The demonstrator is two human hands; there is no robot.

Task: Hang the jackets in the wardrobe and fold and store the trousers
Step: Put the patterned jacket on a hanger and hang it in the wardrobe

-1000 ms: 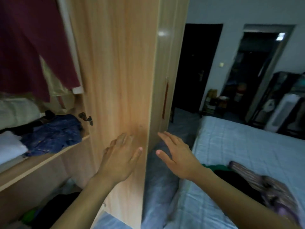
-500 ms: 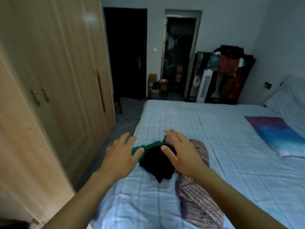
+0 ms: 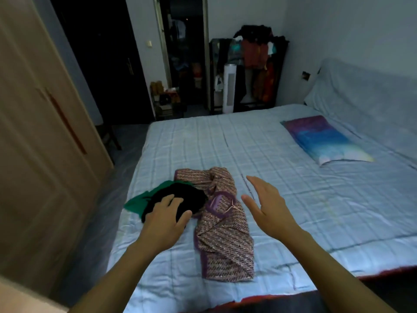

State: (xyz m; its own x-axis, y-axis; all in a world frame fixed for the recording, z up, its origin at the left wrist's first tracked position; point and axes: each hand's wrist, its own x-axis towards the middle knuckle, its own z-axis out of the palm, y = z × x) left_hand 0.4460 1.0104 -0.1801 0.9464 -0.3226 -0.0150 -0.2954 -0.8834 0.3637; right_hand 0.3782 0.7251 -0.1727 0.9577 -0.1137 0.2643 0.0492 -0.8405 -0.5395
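The left hand [image 3: 165, 219] rests with fingers spread on the black garment [image 3: 180, 198], which lies over a green one [image 3: 144, 199] near the bed's [image 3: 282, 199] left edge; it has not closed on the cloth. The right hand [image 3: 265, 205] hovers released, grasping nothing, just right of the patterned garment [image 3: 222, 236]. A one-handed grab could drag the green piece along or off the edge, since the two overlap. The wardrobe [image 3: 45, 154] stands at left, doors closed, contents hidden.

Wardrobe [image 3: 45, 154] smooth wood-look; bedsheet [image 3: 293, 199] matt cloth
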